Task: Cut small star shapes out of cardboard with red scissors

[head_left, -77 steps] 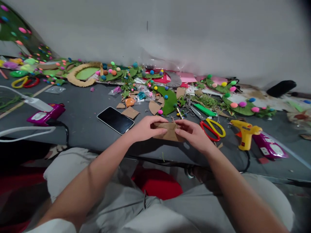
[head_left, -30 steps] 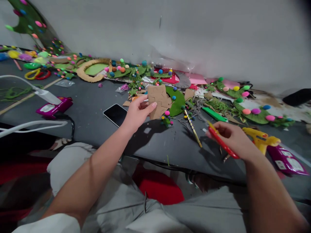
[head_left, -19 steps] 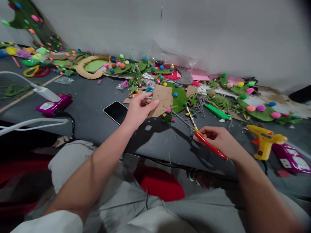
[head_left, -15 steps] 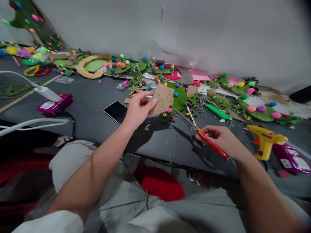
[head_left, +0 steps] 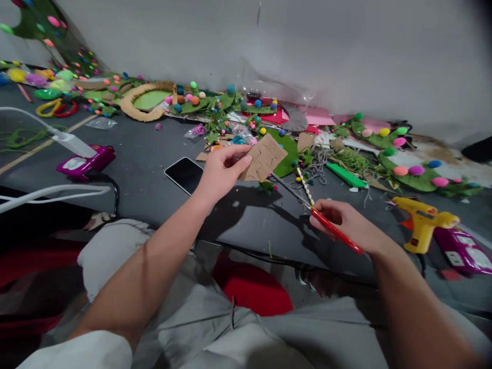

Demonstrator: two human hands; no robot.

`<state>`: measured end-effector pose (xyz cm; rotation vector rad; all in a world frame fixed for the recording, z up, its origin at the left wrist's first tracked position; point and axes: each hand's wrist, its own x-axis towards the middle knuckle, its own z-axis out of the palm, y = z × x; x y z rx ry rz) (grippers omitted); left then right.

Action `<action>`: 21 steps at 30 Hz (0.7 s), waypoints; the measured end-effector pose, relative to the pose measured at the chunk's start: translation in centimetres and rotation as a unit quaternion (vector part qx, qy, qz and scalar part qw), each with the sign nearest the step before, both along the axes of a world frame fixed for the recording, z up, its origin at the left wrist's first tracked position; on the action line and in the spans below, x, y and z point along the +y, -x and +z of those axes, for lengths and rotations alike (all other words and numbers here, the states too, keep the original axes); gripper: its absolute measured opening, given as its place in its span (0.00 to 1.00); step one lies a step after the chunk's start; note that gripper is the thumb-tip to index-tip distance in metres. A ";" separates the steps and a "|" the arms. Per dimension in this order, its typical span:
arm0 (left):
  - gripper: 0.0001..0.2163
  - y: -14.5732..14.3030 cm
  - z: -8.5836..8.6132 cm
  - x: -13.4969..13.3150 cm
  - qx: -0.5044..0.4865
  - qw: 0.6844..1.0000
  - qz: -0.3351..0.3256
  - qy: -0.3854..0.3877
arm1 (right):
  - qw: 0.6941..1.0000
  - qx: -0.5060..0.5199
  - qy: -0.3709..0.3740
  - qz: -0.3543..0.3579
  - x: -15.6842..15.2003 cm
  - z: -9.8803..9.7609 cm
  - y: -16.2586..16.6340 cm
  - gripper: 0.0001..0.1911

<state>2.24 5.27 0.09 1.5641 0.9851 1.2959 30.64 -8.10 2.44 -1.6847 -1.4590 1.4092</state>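
Between the thumb and fingers of my left hand [head_left: 225, 171] is a small piece of brown cardboard [head_left: 266, 156], its surface creased and its corner tilted up to the right. My right hand [head_left: 344, 223] grips red-handled scissors [head_left: 334, 229], whose blades point up and left toward the lower edge of the cardboard. Whether the tips touch it I cannot tell. A striped pencil-like stick [head_left: 305, 185] lies along the blades, its lower end by my right fingers. Below my left hand a dark-screened phone [head_left: 183, 174] rests on the table.
A yellow glue gun [head_left: 421, 223] and a purple power strip [head_left: 463, 251] lie to the right. Another purple power strip [head_left: 86, 161] with a white plug is at left. Felt leaves with pompoms, a green cutter [head_left: 346, 176] and a cardboard ring [head_left: 128, 105] line the wall.
My left hand has turned the cardboard clockwise and shifted it slightly right. The scissor blades have come closer together; both hands keep their holds.
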 end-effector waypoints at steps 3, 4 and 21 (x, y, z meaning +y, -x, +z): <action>0.14 0.0 0.1 -0.1 -0.002 1.000 0.003 -0.001 | 1.000 0.008 0.002 -0.001 -0.1 0.1 0.2 0.30; 0.14 -0.1 0.1 -0.2 0.000 1.000 0.000 -0.001 | 1.000 0.007 -0.001 -0.001 -0.1 0.0 0.2 0.30; 0.29 -0.9 -0.5 -0.7 -0.084 0.989 -0.088 0.085 | 0.999 0.000 -0.031 -0.012 -0.2 -0.7 0.4 0.26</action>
